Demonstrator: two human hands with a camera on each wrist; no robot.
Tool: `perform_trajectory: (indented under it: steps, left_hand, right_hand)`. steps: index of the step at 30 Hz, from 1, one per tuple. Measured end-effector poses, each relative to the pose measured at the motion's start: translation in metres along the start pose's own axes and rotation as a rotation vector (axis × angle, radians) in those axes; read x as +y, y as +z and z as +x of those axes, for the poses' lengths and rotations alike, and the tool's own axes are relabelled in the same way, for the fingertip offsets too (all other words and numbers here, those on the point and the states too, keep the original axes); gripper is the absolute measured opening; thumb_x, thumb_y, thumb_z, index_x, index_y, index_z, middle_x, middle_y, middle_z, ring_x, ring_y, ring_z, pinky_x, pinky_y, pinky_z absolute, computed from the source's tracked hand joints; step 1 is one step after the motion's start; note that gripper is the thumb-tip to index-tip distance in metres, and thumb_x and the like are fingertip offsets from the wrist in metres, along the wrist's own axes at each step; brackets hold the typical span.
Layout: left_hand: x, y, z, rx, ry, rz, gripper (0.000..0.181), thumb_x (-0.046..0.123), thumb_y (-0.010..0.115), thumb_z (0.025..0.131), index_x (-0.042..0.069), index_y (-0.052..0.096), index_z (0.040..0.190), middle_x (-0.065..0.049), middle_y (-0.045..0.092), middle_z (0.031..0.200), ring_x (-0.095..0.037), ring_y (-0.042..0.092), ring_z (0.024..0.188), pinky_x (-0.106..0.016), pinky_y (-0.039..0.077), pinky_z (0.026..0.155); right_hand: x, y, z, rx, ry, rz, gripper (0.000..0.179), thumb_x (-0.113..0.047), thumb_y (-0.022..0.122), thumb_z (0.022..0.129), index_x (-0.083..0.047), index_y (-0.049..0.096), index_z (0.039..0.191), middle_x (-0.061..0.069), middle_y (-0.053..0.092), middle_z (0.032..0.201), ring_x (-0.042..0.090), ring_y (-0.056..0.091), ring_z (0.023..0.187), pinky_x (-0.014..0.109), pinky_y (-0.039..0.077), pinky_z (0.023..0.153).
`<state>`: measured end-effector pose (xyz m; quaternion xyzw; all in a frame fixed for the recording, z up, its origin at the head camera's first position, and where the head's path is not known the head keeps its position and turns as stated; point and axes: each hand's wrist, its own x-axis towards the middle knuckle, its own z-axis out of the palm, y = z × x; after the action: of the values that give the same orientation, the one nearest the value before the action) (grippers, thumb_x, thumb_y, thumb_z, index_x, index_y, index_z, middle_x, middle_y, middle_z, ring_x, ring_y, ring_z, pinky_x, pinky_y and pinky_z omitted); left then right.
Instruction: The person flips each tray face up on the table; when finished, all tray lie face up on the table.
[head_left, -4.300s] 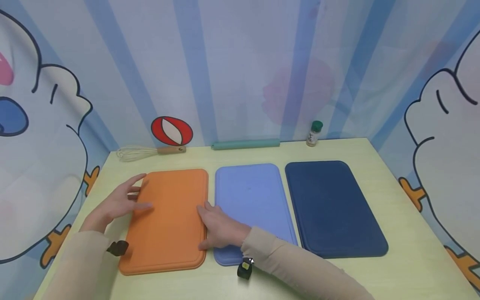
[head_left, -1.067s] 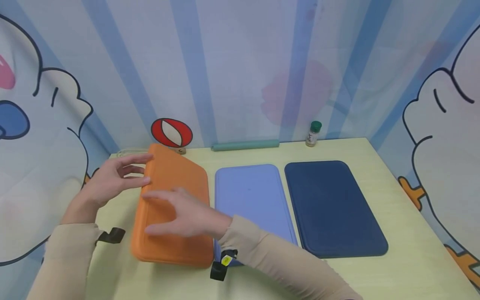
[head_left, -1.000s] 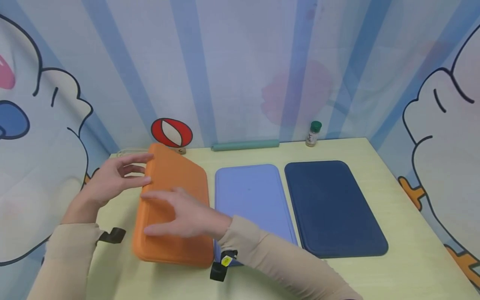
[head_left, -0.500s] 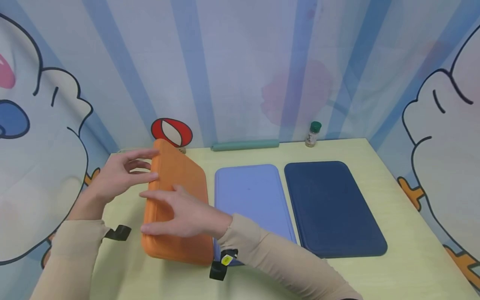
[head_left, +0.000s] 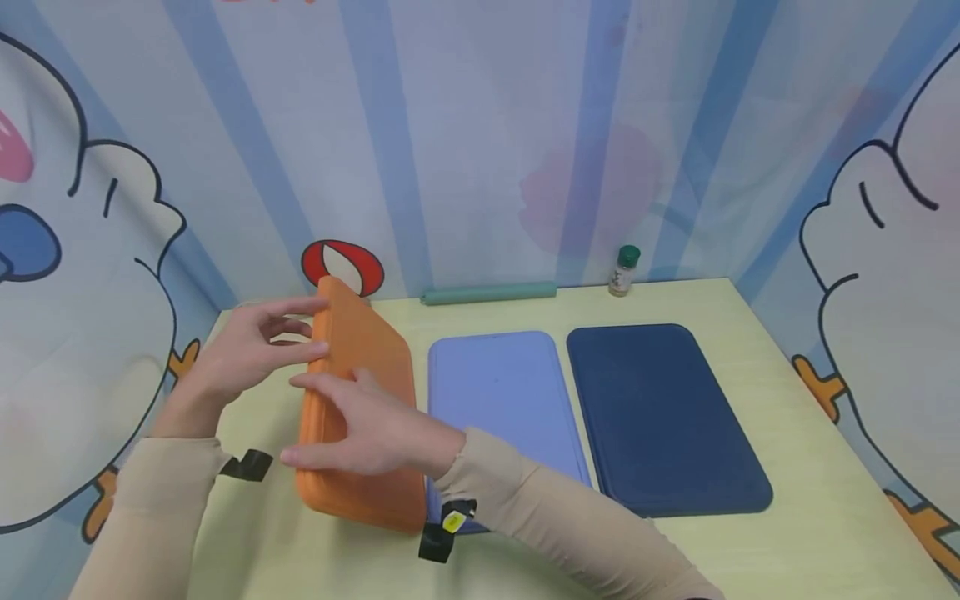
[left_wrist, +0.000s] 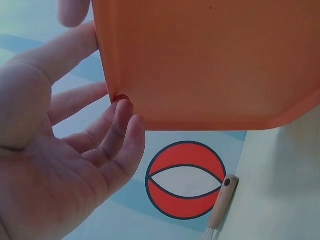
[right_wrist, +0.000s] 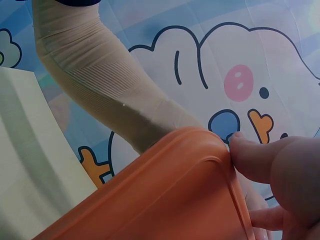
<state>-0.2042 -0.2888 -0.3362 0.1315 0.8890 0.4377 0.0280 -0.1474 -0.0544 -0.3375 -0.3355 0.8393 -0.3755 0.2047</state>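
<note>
An orange tray (head_left: 375, 367) is tilted up steeply, its right long edge low beside the lavender tray. My left hand (head_left: 243, 354) holds the raised left edge near the far corner. In the left wrist view, some of its fingers (left_wrist: 127, 140) curl behind the rim, by the corner. My right hand (head_left: 382, 425) lies in front of the tray's near half, with straight thumb and forefinger reaching to the raised edge. The right wrist view shows the thumb (right_wrist: 250, 155) at a rounded corner. Other right fingers are partly hidden.
A lavender tray (head_left: 495, 392) and a navy tray (head_left: 663, 417) lie flat to the right on the pale table (head_left: 810, 467). Along the back are a teal rolling pin (head_left: 487, 293) and a green-capped shaker (head_left: 624, 271). A whisk (left_wrist: 222, 202) sits behind the orange tray.
The orange tray went from flat to tilted, its left edge rising and swinging right with my left hand. My right hand moved from its right edge across to the left edge.
</note>
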Motion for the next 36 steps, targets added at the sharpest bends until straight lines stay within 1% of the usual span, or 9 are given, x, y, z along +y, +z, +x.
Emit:
perform_trajectory:
  steps: [5,9,14,20,23,26,30,33,36]
  left_hand:
    - [0.003,0.002,0.002,-0.012,0.013,0.001,0.059,0.028,0.08,0.096,0.016,0.059,0.151,-0.004,0.056,0.152,-0.023,0.059,0.12,-0.029,0.057,0.086]
    - [0.005,0.004,0.002,-0.023,0.015,-0.003,0.06,0.029,0.078,0.098,0.018,0.057,0.152,-0.003,0.054,0.154,-0.025,0.058,0.123,-0.035,0.056,0.089]
    - [0.007,0.009,0.002,-0.01,0.003,-0.017,0.058,0.032,0.078,0.098,0.023,0.058,0.152,-0.001,0.052,0.155,-0.026,0.058,0.125,-0.043,0.055,0.091]
    - [0.01,0.014,0.004,0.004,-0.005,-0.04,0.056,0.034,0.077,0.098,0.029,0.059,0.15,0.004,0.052,0.154,-0.024,0.058,0.128,-0.042,0.056,0.091]
    - [0.013,0.016,0.005,0.003,0.009,-0.038,0.056,0.034,0.077,0.098,0.028,0.059,0.151,0.003,0.052,0.154,-0.025,0.059,0.128,-0.042,0.056,0.091]
    - [0.016,0.017,0.006,0.0,0.019,-0.039,0.058,0.033,0.077,0.098,0.028,0.058,0.152,0.001,0.052,0.155,-0.026,0.059,0.128,-0.04,0.056,0.09]
    - [0.018,0.02,0.009,-0.001,0.035,-0.043,0.057,0.032,0.078,0.097,0.028,0.059,0.151,0.001,0.053,0.154,-0.024,0.06,0.127,-0.038,0.057,0.09]
    - [0.018,0.023,0.011,-0.013,0.063,-0.042,0.057,0.03,0.078,0.098,0.026,0.059,0.151,0.001,0.055,0.153,-0.025,0.06,0.127,-0.039,0.057,0.09]
    - [0.017,0.026,0.013,-0.031,0.077,-0.053,0.057,0.029,0.079,0.097,0.025,0.06,0.15,0.001,0.056,0.151,-0.026,0.06,0.127,-0.038,0.058,0.09]
  right_hand:
    - [0.0,-0.002,-0.004,0.023,0.011,0.045,0.075,-0.059,0.07,0.095,-0.037,0.04,0.16,-0.001,0.043,0.157,0.015,0.038,0.14,0.036,0.046,0.107]
    - [0.001,-0.005,-0.006,0.029,-0.003,0.068,0.074,-0.056,0.071,0.095,-0.034,0.042,0.159,-0.001,0.045,0.154,0.013,0.04,0.136,0.034,0.047,0.104]
    - [0.003,-0.006,-0.007,0.043,-0.012,0.079,0.073,-0.052,0.072,0.095,-0.032,0.043,0.159,-0.002,0.048,0.149,0.012,0.043,0.131,0.032,0.048,0.1]
    - [0.003,-0.009,-0.009,0.063,-0.022,0.053,0.072,-0.046,0.071,0.095,-0.028,0.043,0.16,-0.001,0.051,0.148,0.012,0.045,0.13,0.033,0.049,0.101]
    - [0.001,-0.012,-0.012,0.062,-0.021,0.047,0.072,-0.04,0.07,0.096,-0.024,0.042,0.16,0.001,0.049,0.152,0.012,0.046,0.132,0.033,0.048,0.104]
    - [0.0,-0.016,-0.015,0.061,-0.02,0.038,0.072,-0.035,0.068,0.096,-0.021,0.041,0.161,0.003,0.049,0.152,0.012,0.048,0.128,0.031,0.048,0.104]
    - [0.0,-0.019,-0.019,0.064,-0.036,0.029,0.074,-0.03,0.067,0.094,-0.015,0.039,0.162,0.005,0.051,0.148,0.01,0.053,0.116,0.025,0.05,0.096]
    - [0.0,-0.02,-0.021,0.067,-0.057,0.028,0.076,-0.025,0.066,0.093,-0.009,0.038,0.162,0.005,0.054,0.142,0.011,0.056,0.106,0.022,0.05,0.088]
    - [0.001,-0.02,-0.021,0.069,-0.071,0.004,0.077,-0.021,0.066,0.092,-0.005,0.037,0.162,0.006,0.055,0.142,0.011,0.055,0.108,0.02,0.048,0.088]
